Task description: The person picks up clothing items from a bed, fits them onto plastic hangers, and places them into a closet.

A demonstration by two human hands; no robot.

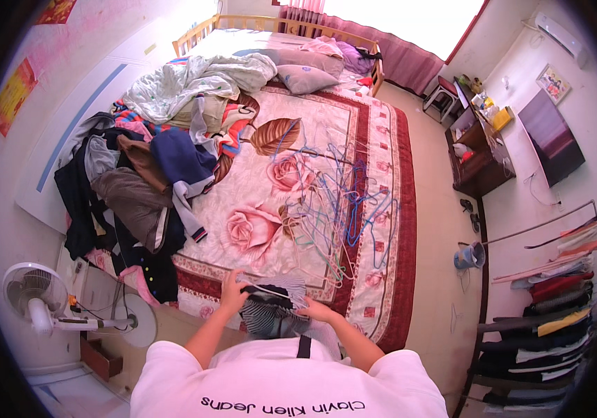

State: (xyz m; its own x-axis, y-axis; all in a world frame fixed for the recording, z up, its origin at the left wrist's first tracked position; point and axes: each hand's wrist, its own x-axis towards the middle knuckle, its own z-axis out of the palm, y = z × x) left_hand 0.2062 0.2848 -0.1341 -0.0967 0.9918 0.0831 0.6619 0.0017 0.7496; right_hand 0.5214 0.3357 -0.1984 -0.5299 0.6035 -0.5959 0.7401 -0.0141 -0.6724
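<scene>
Close to my body, at the front edge of the bed, I hold a black-and-grey striped garment (pixel 274 322) between both hands. My left hand (pixel 233 294) grips its left side, fingers bent at the upper edge. Closed on the right side is my right hand (pixel 316 310). A thin pale bar, which looks like part of a hanger (pixel 265 288), crosses the top of the cloth; its ends are hidden. Beyond the garment, a tangle of blue, white and green hangers (pixel 343 209) lies on the rose-patterned bedspread (pixel 201 209).
A heap of dark clothes (pixel 131 188) covers the bed's left side, below a crumpled pale quilt (pixel 194 83). A white fan (pixel 37 296) stands at the left. Along the right wall are a rack of hanging clothes (pixel 556 306), a bucket (pixel 469 256) and a dark cabinet (pixel 483 157).
</scene>
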